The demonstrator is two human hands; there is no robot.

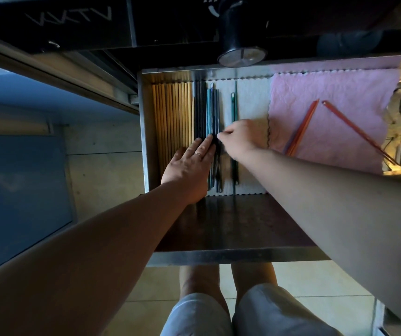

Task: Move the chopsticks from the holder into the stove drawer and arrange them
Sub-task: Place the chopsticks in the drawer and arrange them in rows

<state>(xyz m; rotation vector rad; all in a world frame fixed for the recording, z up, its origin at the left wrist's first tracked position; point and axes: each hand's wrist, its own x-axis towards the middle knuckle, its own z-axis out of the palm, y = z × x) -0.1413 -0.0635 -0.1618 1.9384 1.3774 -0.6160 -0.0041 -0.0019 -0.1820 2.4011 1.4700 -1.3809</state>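
dark chopsticks (pixel 203 110) lie front-to-back in drawer (pixel 238 257) on white cloth (pixel 252 103), left hand (pixel 189 166) flat on them with fingers straight, right hand (pixel 240 137) pinching one at the bundle's right edge; green pair (pixel 233 107) parallel just right, orange ones (pixel 304 126) askew further right, so right hand is nearer to both

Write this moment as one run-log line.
left hand: flat on dark chopsticks | right hand: pinching one | wooden chopsticks: lined up left | red chopsticks: loose on pink cloth
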